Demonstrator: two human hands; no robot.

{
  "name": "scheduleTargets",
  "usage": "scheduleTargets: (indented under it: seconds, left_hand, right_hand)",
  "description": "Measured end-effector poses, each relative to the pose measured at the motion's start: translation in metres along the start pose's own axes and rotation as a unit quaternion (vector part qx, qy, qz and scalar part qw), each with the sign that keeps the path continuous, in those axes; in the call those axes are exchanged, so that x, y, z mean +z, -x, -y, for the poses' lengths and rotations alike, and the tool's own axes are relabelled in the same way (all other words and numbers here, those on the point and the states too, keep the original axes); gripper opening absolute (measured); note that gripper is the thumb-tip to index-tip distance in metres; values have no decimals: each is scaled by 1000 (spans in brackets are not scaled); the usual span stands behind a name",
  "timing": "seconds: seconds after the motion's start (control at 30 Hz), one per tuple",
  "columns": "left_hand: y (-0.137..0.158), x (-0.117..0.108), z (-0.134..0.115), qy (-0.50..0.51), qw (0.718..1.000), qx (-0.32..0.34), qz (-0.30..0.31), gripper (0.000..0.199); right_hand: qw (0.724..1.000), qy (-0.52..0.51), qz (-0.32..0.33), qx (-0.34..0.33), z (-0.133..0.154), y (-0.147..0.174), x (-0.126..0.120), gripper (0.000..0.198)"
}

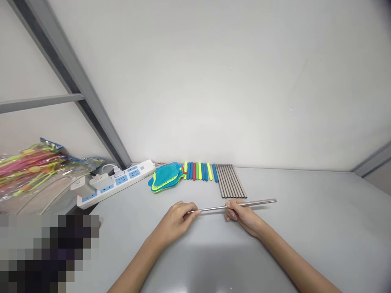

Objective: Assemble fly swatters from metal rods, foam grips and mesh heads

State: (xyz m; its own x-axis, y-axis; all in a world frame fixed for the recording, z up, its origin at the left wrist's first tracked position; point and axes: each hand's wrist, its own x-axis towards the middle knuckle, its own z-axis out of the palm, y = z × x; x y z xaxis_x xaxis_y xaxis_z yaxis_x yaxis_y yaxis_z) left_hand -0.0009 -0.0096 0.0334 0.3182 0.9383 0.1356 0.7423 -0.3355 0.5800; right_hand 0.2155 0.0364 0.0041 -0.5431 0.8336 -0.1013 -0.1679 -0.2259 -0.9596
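Note:
Between my two hands a thin silver metal rod is held nearly level just above the table; its right part looks thicker than its left. My left hand pinches the left end between thumb and fingers, which hide the tip. Around the middle of the rod my right hand is closed. Beyond it lies a row of similar metal tubes, side by side. To their left are several coloured sticks in blue, red, green and yellow. A stack of blue and yellow mesh fly swatter heads lies farther left.
A white power strip with plugs and adapters runs along the table's left side. Plastic-wrapped colourful items are heaped beyond it. A grey metal frame rises at the left, and a white wall closes off the back.

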Motion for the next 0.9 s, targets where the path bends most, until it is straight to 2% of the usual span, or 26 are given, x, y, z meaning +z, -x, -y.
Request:
scheduleTargets:
  seconds: [0.2,0.37,0.53,0.7,0.9]
  left_hand:
    - [-1,-1,-4,6,999,-9,-42,28]
    - [-1,0,-5,2,997,-6,-75,24]
    - [-2,-1,-7,6,995,18,-102,21]
    - [-1,-1,-15,-30,995,41,-91,21]
    - [3,14,-30,-78,994,47,-61,19]
  right_hand:
    - [999,14,13,26,7,3,6,33]
    - [999,-16,23,41,6,4,9,33]
    - [998,-40,23,33,6,4,11,32]
    - [998,-34,31,42,5,6,16,32]
    - [997,-31,52,47,-1,11,25,31]
